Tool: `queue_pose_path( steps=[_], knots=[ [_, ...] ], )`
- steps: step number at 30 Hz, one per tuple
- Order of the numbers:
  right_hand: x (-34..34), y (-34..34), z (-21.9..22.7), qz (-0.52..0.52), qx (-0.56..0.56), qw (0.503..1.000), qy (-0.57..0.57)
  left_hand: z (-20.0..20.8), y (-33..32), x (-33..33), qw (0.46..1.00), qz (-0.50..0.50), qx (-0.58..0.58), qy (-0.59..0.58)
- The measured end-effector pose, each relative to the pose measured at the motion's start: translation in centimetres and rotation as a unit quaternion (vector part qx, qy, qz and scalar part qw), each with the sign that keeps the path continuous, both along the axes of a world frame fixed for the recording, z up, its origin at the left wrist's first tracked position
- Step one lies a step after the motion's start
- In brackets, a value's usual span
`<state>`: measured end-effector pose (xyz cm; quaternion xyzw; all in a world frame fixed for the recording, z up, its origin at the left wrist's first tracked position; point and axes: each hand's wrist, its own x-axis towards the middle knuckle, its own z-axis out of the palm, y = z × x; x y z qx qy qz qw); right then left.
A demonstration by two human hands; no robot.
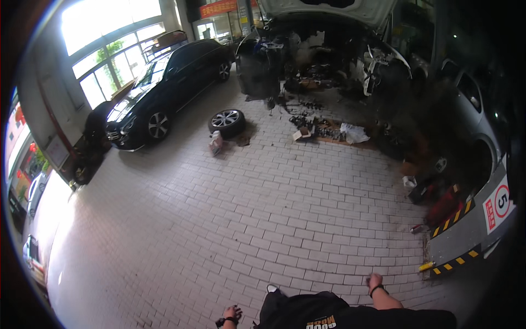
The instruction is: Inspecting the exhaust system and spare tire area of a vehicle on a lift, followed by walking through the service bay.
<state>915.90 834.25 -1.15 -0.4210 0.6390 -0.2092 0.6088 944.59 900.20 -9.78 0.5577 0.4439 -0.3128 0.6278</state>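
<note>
My left hand (233,313) hangs low at the bottom edge, with a dark band on its wrist. Its fingers are loosely bent and a little apart, and I make out nothing held in them. Farther right, my right hand (375,281) is held out from my side over the brick-patterned floor (230,219). The fingers there look curled in, with no object showing, and a dark band circles that wrist. Neither hand touches anything. Between them are my black shirt (307,310) and the tip of one light shoe (272,288).
Ahead stands a stripped car (323,49) with its hood raised, loose parts (323,129) on the floor before it. A dark car (175,77) is parked at the left, near a detached wheel (226,122). A lift ramp (457,244) with yellow-black edging is at the right.
</note>
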Motion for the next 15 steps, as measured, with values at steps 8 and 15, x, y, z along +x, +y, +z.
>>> queue_pose_path(
  steps=[8,15],
  knots=[
    [-2.2,3.8,1.2,-0.204,0.034,0.977,0.052,8.7,-12.6,31.4,0.973,-0.165,0.017,-0.159],
    [6.0,5.0,-6.8,-0.252,0.145,0.955,0.059,9.4,-21.2,41.8,0.961,-0.217,0.003,-0.171]
  ],
)
